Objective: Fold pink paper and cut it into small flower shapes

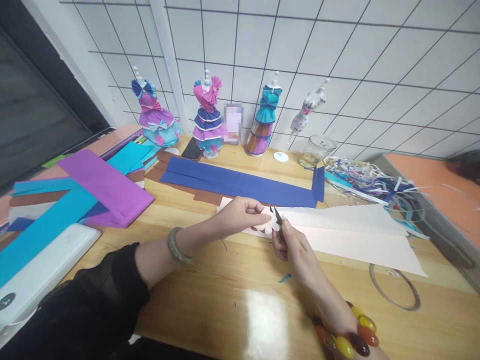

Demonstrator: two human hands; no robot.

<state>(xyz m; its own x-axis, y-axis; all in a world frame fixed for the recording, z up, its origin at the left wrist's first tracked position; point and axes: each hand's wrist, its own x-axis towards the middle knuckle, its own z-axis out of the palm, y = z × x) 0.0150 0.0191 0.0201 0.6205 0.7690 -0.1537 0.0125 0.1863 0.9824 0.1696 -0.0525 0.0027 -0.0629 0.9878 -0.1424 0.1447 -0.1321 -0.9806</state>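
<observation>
Pinched between the thumb and fingers of my left hand [240, 215] is a small pale pink paper flower [269, 227] with scalloped edges. My right hand [300, 247] is closed around scissors [278, 217]. Their dark blades point up and away from me and lie against the flower's right side; the handles are mostly hidden in my fingers. Under and beyond both hands lies a long sheet of pale pink crepe paper [348, 235]. A folded dark blue strip [240, 182] is spread just behind it.
Several dress-form figures, such as a teal-topped one [268, 107], line the wall. A glass jar [317, 150] stands near tangled paper scraps [371, 177]. Purple paper [108, 187] and a white power bank [48, 270] are at left; a tape roll [414, 295] lies at right.
</observation>
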